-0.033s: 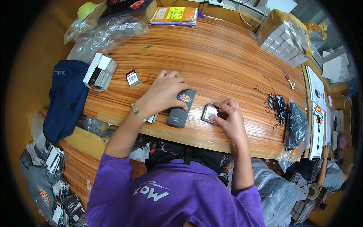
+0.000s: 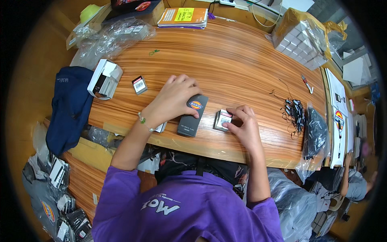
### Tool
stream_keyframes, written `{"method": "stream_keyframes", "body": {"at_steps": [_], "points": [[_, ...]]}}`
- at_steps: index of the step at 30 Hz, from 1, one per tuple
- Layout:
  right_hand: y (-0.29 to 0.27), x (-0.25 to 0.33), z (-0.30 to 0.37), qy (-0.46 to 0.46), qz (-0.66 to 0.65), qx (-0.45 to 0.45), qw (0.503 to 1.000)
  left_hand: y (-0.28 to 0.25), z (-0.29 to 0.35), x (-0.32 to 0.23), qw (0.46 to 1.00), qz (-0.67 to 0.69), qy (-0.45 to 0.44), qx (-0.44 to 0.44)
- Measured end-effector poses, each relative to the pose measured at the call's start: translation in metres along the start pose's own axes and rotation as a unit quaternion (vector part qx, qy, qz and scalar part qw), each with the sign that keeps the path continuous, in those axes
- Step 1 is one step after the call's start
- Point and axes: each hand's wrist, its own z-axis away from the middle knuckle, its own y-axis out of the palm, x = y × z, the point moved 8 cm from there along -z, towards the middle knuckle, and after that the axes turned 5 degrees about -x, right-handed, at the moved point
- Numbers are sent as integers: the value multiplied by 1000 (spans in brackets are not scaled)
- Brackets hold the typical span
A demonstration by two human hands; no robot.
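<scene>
1. The wooden surface [image 2: 242,64] is filling the middle of the frame, curving toward its edges.
2. A dark blue cloth [image 2: 68,109] is hanging over the surface's left edge.
3. A stack of small white boxes [image 2: 300,40] in clear wrap is sitting at the upper right.
4. The left hand [image 2: 175,101] is lying flat at centre, its fingers spread and pressing on the upper end of a dark grey flat box [image 2: 193,116] with an oval label.
5. The right hand [image 2: 242,123], just right of centre, is pinching a small grey card pack [image 2: 223,119] between narrow fingers; the pack is resting on the surface just beside the flat box.
6. A small labelled tag [image 2: 139,84] is lying left of centre.
</scene>
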Motion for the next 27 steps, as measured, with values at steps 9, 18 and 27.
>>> {"method": "stream_keyframes", "body": {"at_steps": [9, 18, 27], "points": [[5, -4, 12, 166, -454, -61, 873, 2, 3, 3, 838, 516, -172, 49], [3, 5, 5, 88, -614, -103, 777, -2, 8, -10, 833, 516, -191, -57], [-29, 53, 21, -159, -902, 201, 347, -34, 15, 1, 830, 508, -171, -156]]}}
